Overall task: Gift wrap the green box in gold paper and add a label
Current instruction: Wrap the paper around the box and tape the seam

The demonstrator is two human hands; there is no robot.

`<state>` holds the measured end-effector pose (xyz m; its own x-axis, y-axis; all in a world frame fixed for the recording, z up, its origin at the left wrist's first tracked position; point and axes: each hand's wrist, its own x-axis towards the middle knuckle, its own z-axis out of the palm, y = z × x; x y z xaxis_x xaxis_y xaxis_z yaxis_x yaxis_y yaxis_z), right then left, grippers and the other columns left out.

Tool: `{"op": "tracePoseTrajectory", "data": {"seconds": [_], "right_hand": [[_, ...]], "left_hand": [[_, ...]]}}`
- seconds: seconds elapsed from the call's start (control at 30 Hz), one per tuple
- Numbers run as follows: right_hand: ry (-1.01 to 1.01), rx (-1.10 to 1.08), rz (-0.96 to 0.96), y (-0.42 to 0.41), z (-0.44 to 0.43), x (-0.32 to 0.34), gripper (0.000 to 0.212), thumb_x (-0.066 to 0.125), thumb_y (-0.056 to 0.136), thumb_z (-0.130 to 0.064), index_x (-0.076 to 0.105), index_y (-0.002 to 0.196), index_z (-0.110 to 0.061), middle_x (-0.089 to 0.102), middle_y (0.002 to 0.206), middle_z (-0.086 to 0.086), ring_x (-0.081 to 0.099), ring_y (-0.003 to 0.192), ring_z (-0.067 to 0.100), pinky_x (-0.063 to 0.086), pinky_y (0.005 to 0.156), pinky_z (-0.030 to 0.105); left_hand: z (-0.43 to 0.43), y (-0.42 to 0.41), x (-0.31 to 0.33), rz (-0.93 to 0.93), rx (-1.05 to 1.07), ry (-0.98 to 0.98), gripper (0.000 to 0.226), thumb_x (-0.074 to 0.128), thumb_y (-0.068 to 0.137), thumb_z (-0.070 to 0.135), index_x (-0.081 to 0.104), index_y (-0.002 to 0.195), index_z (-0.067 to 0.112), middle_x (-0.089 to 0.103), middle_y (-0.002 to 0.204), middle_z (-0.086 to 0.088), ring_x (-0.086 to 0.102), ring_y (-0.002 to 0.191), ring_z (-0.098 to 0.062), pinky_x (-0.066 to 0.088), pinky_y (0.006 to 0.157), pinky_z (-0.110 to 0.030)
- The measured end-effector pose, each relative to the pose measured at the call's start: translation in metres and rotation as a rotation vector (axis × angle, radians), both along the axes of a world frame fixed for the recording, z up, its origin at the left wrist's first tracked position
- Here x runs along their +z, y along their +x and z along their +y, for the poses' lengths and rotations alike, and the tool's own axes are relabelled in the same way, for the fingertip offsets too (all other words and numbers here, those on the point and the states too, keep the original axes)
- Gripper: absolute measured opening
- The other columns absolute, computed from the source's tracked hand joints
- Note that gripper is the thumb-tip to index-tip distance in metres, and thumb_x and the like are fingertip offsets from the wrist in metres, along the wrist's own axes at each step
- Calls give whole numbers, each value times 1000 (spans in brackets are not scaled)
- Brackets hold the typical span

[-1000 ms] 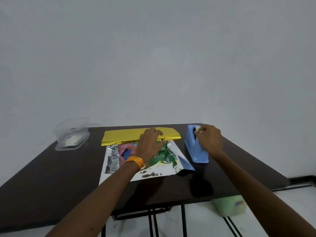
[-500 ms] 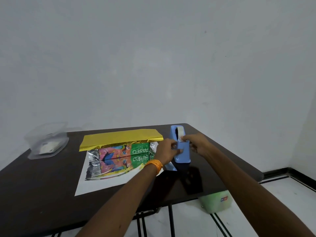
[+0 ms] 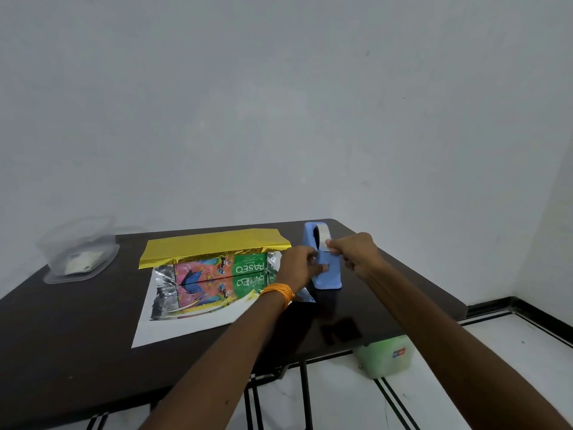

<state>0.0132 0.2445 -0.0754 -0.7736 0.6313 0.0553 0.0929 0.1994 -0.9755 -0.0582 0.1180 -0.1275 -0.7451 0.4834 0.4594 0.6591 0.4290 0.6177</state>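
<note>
Dark brown and glossy, flat-topped w/ a rounded corner: 1 table [image 3: 77,336], the biggest thing below the plain grey-white wall [image 3: 279,103]. Landmark = the tape dispenser [image 3: 327,274], standing near the table's far R corner.

Gold paper [image 3: 214,246], 1 sheet of thin crinkly foil, lies left of the dispenser. Its mirror-silver side faces up on the table, and its far part is folded over the box top w/ the gold side out. Green box [image 3: 248,267], 1 long cardboard rectangle, sits on that sheet just left of the dispenser. Its near long side is bare, printed green w/ "PASEO" plus pink/blue art, and is reflected in the foil below it.

Clear plastic container [image 3: 80,256], 1, rounded-rectangular, sits well left of the dispenser by the table's far L edge. Something white & flat is inside; can't tell what. Pale green translucent tub [image 3: 384,355], 1, stands on the white floor [image 3: 496,352], lower than the dispenser, under the table edge.

Dispenser itself: 1, smooth light-blue plastic, a tall narrow wedge w/ a white roll at its top.

Hands: 2. Left hand [image 3: 299,265] grips the dispenser's L side, fingers curled, thumb pressed on its near face. Right hand [image 3: 353,254], just R of the dispenser, pinches the end of the tape [image 3: 328,247] betw thumb & forefinger, other fingers curled under. Orange thread bracelet [image 3: 277,293], 1, on the L wrist. Tape: 1 short whitish strip, roll to pinch.
</note>
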Motion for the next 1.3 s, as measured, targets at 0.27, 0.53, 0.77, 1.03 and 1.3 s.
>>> {"op": "tracePoseTrajectory", "data": {"seconds": [0.27, 0.53, 0.77, 1.03, 1.3], "right_hand": [[122, 1, 6, 17, -5, -21, 26, 77, 81, -9, 66, 60, 0, 55, 53, 4, 36, 26, 0, 30, 37, 18], [563, -35, -135, 20, 6, -44, 41, 76, 83, -17, 53, 49, -14, 47, 47, -3, 42, 41, 7, 36, 45, 21], [772, 127, 93, 17, -10, -25, 21, 68, 87, -20, 66, 67, -19, 54, 52, -8, 47, 48, 4, 36, 51, 15], [934, 457, 145, -33, -68, -11, 12, 65, 88, -12, 74, 82, -18, 49, 49, -12, 51, 54, -2, 30, 51, 16], [1152, 608, 103, -78, -91, -14, 59, 73, 87, -26, 48, 140, -29, 68, 78, -7, 62, 86, 15, 53, 80, 41]], "left_hand": [[0, 1, 0, 10, 11, 5, 27, 81, 76, 31, 71, 82, 7, 64, 73, -5, 53, 66, -20, 37, 57, -29], [-1, 1, -2, 7, 1, 7, 41, 80, 78, 34, 72, 107, 6, 71, 91, -10, 58, 77, -19, 41, 67, -27], [-26, -2, 1, 74, 38, -20, 44, 76, 78, 26, 66, 121, 19, 72, 91, 1, 65, 86, -19, 54, 78, -35], [-142, -65, 22, 258, 277, -92, 26, 72, 85, 29, 69, 110, 23, 65, 93, 3, 57, 90, -18, 48, 77, -35], [-174, -89, 11, 278, 289, -230, 22, 76, 80, 42, 73, 102, 36, 63, 94, 7, 56, 93, -19, 49, 75, -37]]}}
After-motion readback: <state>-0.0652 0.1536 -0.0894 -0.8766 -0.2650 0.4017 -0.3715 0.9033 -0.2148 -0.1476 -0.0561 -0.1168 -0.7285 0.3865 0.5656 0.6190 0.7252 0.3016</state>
